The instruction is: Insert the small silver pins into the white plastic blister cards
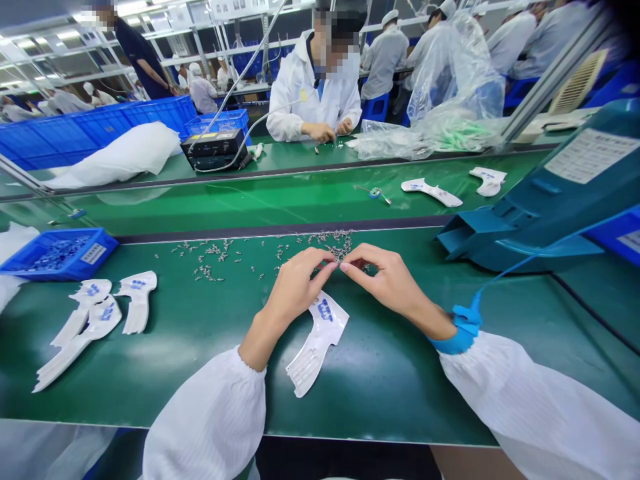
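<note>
My left hand (299, 281) and my right hand (389, 278) meet fingertip to fingertip at the edge of a scatter of small metal screws (216, 253). Thumb and fingers are pinched together on each hand. Whatever lies between the fingertips is too small to make out. Just below them, a white curved plastic handle shell (323, 333) with blue parts in its wide end lies on the green bench (390, 380). My right wrist wears a blue strap (463, 330) with a cord.
More white handle shells (95, 320) lie at left, near a blue bin (93, 263) of small blue parts. A teal fixture (545, 200) stands at right. Beyond the bench, two white shells (433, 192) rest on a green belt (280, 197). A person (315, 93) works opposite.
</note>
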`<state>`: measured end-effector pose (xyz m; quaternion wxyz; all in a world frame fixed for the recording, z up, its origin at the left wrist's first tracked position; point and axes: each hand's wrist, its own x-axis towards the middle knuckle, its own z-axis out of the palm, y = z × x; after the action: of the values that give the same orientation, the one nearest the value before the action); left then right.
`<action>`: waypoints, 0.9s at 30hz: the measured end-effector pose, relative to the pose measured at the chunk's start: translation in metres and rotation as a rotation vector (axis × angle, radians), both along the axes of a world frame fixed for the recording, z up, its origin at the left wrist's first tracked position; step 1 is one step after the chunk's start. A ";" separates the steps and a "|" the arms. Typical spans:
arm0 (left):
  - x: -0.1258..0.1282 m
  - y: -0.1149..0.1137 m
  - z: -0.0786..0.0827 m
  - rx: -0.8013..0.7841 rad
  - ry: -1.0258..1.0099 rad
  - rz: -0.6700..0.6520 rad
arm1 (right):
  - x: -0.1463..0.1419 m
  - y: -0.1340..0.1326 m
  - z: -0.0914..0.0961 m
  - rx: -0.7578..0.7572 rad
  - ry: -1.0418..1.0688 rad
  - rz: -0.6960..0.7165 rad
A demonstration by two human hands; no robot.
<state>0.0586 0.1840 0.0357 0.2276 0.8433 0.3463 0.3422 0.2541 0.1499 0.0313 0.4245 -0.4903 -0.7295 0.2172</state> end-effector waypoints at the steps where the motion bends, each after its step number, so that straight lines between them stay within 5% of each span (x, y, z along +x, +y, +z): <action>1: 0.000 0.000 0.000 -0.006 -0.012 0.000 | 0.000 0.000 0.000 -0.002 0.008 0.000; 19: 0.005 0.001 0.002 -0.239 -0.247 -0.059 | 0.004 0.003 0.003 -0.271 0.369 0.148; 27: 0.006 0.000 0.001 -0.154 -0.237 -0.078 | -0.002 -0.003 0.004 0.026 0.139 0.003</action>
<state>0.0641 0.1840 0.0366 0.3441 0.7898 0.3094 0.4027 0.2522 0.1470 0.0352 0.4803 -0.4674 -0.7016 0.2420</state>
